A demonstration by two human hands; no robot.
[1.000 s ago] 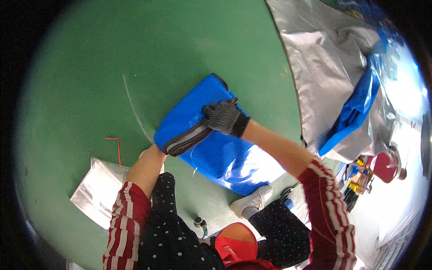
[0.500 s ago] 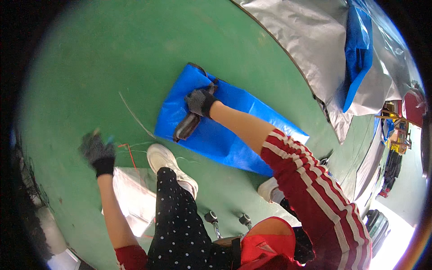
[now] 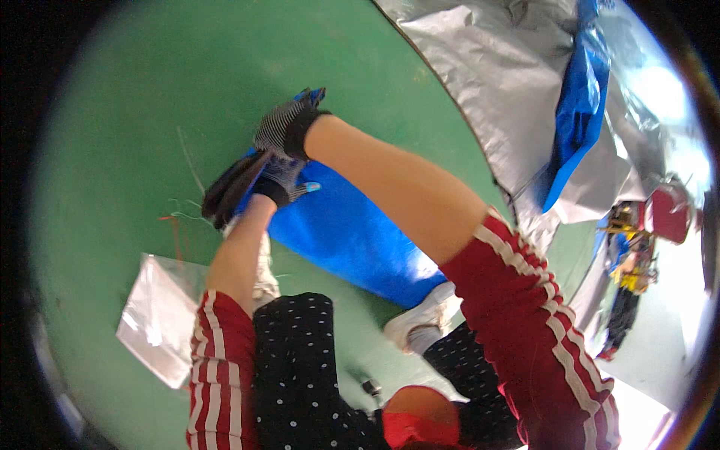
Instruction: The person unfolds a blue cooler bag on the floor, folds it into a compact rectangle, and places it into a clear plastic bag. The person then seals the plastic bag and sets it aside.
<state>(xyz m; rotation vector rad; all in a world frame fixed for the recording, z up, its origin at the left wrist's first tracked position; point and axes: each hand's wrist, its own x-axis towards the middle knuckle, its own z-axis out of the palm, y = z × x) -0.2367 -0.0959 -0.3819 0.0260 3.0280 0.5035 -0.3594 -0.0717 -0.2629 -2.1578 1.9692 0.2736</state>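
Observation:
A blue plastic sheet point(image 3: 341, 232), folded into a long piece, lies on the floor before my feet. Along its far left end runs a dark folded bundle point(image 3: 232, 187), perhaps strapping or edging. My right hand point(image 3: 283, 131), in a grey-black knit glove, is closed round the dark bundle's upper part. Just below it, my gloved left hand point(image 3: 283, 174) lies back up on the sheet. Its blue-tipped thumb stretches out to the right, apart from the fingers, which the right hand partly covers.
A large silver sheet point(image 3: 480, 67) with a blue strip point(image 3: 581, 105) spreads at the far right. Left of my legs lies a clear plastic bag point(image 3: 157, 319) with thin cord beside it. My shoe point(image 3: 424, 319) touches the blue sheet's near end. A red chair point(image 3: 667, 214) stands at right.
My left hand has come from the floor at left onto the blue sheet, beside my right hand. My right hand has moved up and left, and the sheet's far end has shifted with the dark bundle.

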